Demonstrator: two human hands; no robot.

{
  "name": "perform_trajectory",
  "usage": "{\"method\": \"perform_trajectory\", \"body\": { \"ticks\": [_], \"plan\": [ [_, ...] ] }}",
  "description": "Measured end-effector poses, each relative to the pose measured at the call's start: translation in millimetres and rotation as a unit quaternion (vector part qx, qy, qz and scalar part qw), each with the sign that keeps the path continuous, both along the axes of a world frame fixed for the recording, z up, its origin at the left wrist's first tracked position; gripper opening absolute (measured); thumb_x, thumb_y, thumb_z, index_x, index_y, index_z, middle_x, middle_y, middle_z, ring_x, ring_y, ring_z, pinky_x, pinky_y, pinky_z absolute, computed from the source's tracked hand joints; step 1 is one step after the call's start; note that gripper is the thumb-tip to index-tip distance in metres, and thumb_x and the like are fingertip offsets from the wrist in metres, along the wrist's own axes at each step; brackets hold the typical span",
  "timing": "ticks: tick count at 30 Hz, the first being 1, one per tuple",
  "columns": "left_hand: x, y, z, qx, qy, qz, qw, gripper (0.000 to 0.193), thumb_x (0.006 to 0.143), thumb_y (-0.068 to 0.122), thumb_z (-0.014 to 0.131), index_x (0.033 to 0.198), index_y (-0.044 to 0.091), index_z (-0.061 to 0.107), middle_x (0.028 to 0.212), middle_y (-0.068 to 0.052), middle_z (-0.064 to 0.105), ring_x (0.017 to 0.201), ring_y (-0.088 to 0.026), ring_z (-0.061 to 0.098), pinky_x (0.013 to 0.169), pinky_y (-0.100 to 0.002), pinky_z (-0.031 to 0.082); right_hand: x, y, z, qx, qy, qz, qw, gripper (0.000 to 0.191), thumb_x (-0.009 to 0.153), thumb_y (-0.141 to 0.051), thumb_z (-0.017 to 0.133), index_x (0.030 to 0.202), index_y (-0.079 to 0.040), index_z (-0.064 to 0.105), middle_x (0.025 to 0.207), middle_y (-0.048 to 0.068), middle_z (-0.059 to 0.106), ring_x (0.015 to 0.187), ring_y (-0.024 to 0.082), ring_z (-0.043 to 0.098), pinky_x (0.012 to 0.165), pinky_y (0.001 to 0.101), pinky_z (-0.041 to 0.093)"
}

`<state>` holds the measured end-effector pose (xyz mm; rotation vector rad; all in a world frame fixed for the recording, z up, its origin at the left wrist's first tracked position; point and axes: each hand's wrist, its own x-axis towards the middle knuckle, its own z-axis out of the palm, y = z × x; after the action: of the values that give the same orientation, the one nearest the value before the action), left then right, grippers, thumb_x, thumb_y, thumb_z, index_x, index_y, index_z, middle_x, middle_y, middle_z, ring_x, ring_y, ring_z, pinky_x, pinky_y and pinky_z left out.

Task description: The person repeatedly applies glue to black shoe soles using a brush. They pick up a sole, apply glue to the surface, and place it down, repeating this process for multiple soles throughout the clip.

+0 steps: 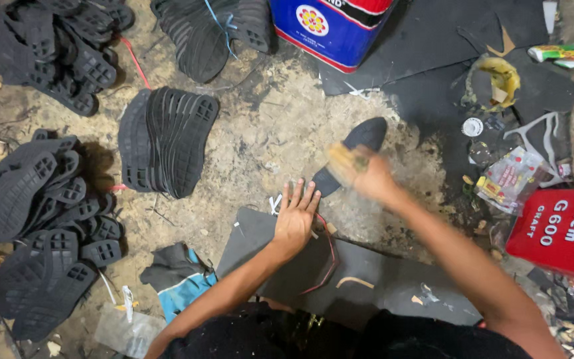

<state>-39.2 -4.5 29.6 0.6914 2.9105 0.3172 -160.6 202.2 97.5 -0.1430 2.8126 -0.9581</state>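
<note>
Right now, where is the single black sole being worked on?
In the head view, the black sole lies centre-right on the ground, under the right hand, just beyond the left hand.

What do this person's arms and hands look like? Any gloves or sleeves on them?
No gloves and no sleeves: both forearms are bare down to the wrists. The left hand shows no ring, watch or band. The right hand is blurred, so small details there cannot be told. A dark garment covers the body below.

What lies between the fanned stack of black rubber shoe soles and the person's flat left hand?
Head view: between the fanned stack of black rubber soles and the left hand is only bare, dusty ground with small scraps.
</note>
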Motion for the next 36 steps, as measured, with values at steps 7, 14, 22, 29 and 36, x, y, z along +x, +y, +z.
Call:
{"method": "perform_trajectory", "body": {
  "ticks": [7,14,22,29,36],
  "plan": [
    [-1.3,1.4,-10.2,0.017,-0.011,0.006,1.0,0.062,0.089,0.019,0.055,0.148,0.002,0.048,0.162,-0.017,0.036,0.153,-0.041,0.022,0.122,-0.066,0.006,-33.4,31.6,-55.9,0.132,0.149,0.091,0.976,0.049,0.098,-0.051,0.06,0.108,-0.005,0.074,0.093,0.019,0.075,0.083,0.035,0.071,0.073,0.0443,0.056],
    [0.5,-0.2,-3.3,0.005,0.025,0.002,1.0,0.063,0.087,0.019,0.058,0.148,0.002,0.051,0.161,-0.018,0.037,0.153,-0.041,0.025,0.123,-0.063,0.008,-53.5,85.6,-70.3,0.159,0.091,-0.035,0.982,0.049,0.106,-0.048,0.066,0.09,-0.002,0.074,0.09,0.021,0.073,0.08,0.036,0.071,0.077,0.0451,0.055],
    [-39.2,22.2,24.1,0.171,-0.056,0.106,0.978,0.052,0.083,0.027,0.076,0.129,0.006,0.063,0.132,-0.02,0.054,0.128,-0.041,0.048,0.104,-0.051,0.043,-2.3,85.6,-51.8,-0.236,0.142,-0.223,0.935,0.033,0.102,-0.03,0.075,0.104,0.003,0.07,0.089,0.008,0.071,0.072,0.016,0.065,0.066,0.0355,0.051],
    [-57.0,14.1,10.0,0.316,-0.012,0.065,0.947,0.039,0.089,0.015,0.07,0.125,0.0,0.065,0.119,-0.023,0.064,0.114,-0.041,0.06,0.097,-0.047,0.051,48.7,71.7,-68.2,-0.345,0.015,-0.322,0.882,0.03,0.095,-0.028,0.076,0.107,-0.002,0.065,0.076,0.003,0.066,0.051,0.012,0.058,0.044,0.0265,0.045],
    [-6.0,-89.8,64.9,0.508,-0.123,0.295,0.8,0.039,0.103,0.029,0.056,0.128,0.001,0.067,0.099,-0.004,0.074,0.089,-0.007,0.066,0.077,-0.027,0.055,48.6,81.4,-60.4,-0.371,0.005,-0.272,0.888,0.027,0.099,-0.024,0.073,0.112,-0.004,0.063,0.08,0.002,0.066,0.054,0.009,0.058,0.046,0.0246,0.044]
  ]
}}
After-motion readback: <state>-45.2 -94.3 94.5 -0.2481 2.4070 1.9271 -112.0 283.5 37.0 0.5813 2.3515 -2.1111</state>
